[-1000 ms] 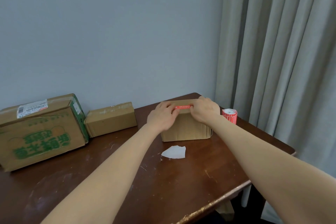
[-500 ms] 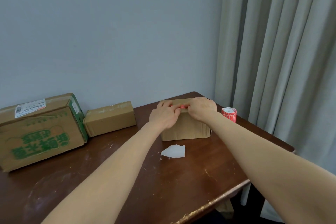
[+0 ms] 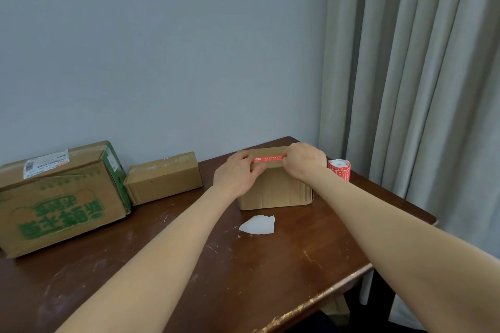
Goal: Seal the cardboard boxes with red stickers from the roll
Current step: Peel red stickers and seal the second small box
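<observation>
A small cardboard box stands at the far middle of the brown table. A red sticker with white print lies flat along its top, near the front edge. My left hand clasps the box's top left edge, fingers on the sticker's left end and thumb on the front face. My right hand presses down on the sticker's right end at the top right edge. The red sticker roll stands upright just right of the box, partly behind my right wrist.
A white scrap of backing paper lies in front of the box. A plain cardboard box and a larger one with green print sit at the left against the wall. A grey curtain hangs right of the table's edge.
My hands met over the middle of the sticker half a second ago and have now slid apart to its ends, uncovering its length. The box has not moved.
</observation>
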{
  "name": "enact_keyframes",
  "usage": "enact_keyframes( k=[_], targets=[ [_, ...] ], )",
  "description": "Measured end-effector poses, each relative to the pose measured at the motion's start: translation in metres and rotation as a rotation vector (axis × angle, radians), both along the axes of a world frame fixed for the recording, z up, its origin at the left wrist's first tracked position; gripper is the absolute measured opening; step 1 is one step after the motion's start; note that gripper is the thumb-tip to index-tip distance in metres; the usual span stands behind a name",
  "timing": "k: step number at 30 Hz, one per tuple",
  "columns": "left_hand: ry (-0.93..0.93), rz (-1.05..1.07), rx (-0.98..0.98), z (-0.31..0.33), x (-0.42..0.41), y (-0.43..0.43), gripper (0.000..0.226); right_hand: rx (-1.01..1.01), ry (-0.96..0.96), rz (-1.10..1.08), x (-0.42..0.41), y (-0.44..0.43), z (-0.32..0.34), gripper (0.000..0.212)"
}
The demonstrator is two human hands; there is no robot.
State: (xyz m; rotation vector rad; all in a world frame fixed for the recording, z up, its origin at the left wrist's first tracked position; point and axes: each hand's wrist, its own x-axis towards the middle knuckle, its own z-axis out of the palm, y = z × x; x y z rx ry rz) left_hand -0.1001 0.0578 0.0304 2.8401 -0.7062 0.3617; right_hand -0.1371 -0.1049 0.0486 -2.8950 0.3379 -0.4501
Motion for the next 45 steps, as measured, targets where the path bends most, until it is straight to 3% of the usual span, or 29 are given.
enact_keyframes(
  k=[12,27,39,45],
  targets=[
    [-0.043,-0.058,0.102,-0.007,-0.003,-0.009,0.045,-0.003,0.036,0.156,0.0,-0.001,0.0,0.041],
    [-0.009,-0.063,-0.026,0.006,-0.007,-0.003,0.052,0.067,0.0,0.064,0.001,-0.013,0.002,0.033],
    [-0.045,-0.034,0.163,0.006,-0.001,-0.017,0.06,-0.015,0.049,0.12,0.012,-0.009,-0.003,0.035],
    [-0.017,-0.022,0.103,0.004,0.004,-0.014,0.063,0.026,0.049,0.07,0.01,-0.016,-0.002,0.032]
  ],
)
